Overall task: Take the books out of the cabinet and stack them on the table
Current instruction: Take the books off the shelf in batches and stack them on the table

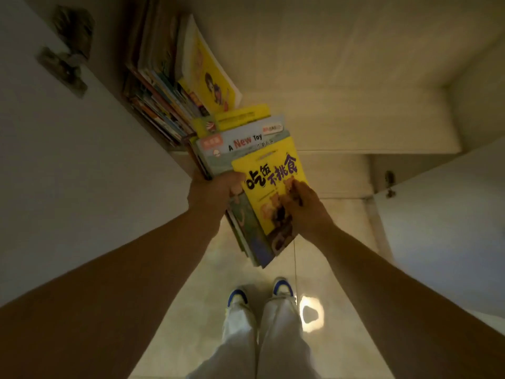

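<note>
A bundle of thin children's books (246,149) is held in front of the open cabinet, a yellow book with Chinese lettering (273,170) on top and one titled "A New Toy" under it. My left hand (213,192) grips the bundle's left edge. My right hand (303,209) grips the right side, fingers curled over the yellow cover. Several more books (169,86) stand leaning on the cabinet shelf (328,105) behind, the rightmost with a yellow cover (210,75).
The left cabinet door (68,160) stands open with metal hinges (65,67) near its top. Another open door (451,228) is at the right. Below are a tiled floor (341,269) and my own legs and shoes (259,296).
</note>
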